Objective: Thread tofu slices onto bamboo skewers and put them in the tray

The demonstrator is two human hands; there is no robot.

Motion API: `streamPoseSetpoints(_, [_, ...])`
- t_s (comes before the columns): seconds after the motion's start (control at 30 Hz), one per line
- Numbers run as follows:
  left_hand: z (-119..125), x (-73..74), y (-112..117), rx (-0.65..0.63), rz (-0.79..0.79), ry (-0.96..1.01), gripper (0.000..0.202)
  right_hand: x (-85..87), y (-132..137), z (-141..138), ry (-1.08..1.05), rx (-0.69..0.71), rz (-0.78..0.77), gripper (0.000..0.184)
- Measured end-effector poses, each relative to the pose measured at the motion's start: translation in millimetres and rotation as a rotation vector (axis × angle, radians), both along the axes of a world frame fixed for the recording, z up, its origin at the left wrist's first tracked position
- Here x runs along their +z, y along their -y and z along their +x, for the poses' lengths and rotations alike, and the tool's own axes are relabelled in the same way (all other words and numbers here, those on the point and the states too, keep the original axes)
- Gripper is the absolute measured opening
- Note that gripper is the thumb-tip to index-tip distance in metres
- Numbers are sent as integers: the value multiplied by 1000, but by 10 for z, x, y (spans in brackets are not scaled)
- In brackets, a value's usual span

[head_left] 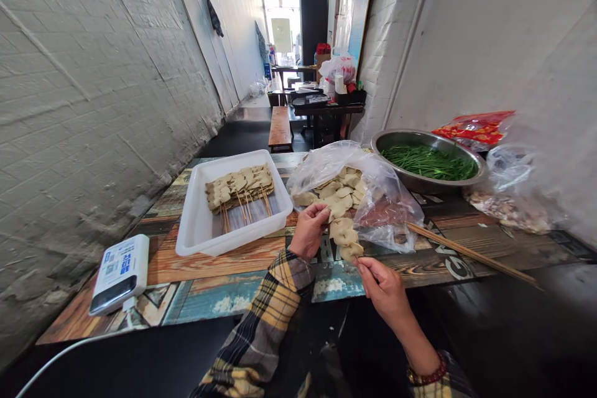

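Note:
My left hand (310, 229) is closed, its fingers pinching a pale flat food slice at the mouth of a clear plastic bag (368, 196) full of such slices. My right hand (383, 286) is closed on the lower end of a bamboo skewer (346, 238) with three slices threaded on it, held upright just in front of the bag. Both hands work over the near edge of the patterned table (214, 292).
A white plastic tray (200, 230) to the left holds several finished skewers (240, 189). A bundle of bare bamboo sticks (471, 253) lies to the right. A metal bowl of green chives (431, 161), more bags (508, 199) and a white device (120, 272) also sit on the table.

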State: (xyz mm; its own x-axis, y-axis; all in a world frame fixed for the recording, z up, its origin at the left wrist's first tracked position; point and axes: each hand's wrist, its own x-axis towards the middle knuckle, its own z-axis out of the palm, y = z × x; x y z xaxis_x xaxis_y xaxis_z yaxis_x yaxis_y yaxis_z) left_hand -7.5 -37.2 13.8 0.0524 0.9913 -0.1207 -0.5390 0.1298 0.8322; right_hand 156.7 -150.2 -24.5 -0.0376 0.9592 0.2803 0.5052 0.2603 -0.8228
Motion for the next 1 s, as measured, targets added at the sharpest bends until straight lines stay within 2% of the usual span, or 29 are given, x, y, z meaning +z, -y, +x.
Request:
streamPoseSetpoints(0.33, [-15, 45, 10, 37, 32, -5, 30, 30, 1, -20, -30, 1, -26, 34])
streamPoseSetpoints(1.0, [-9, 35, 8, 15, 49, -7, 30, 42, 3, -11, -10, 7, -6, 36])
